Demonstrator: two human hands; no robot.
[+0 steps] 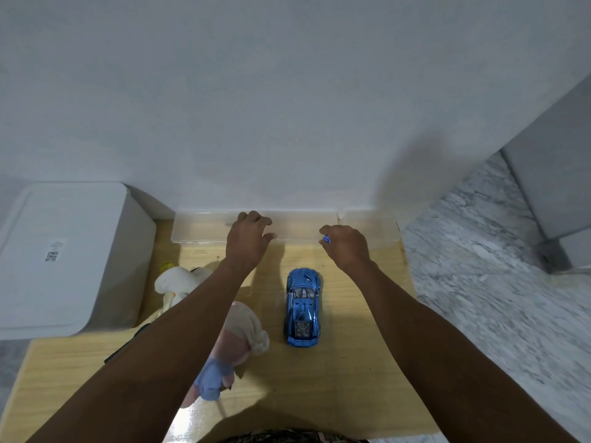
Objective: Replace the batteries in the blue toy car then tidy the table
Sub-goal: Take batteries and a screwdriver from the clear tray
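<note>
Blue metallic toy car (303, 307) sits wheels-down while the spread left hand (248, 239) reaches the clear plastic box (204, 230) and the right hand (345, 247) pinches a small blue item (326, 239), possibly a battery, to stow next.

Your left forearm hides most of the pale stuffed toy with a light-blue limb (236, 340) and part of the white plush figure (176, 282). The small blue item (326, 239) in your right hand (347, 247) is too small to identify.
</note>
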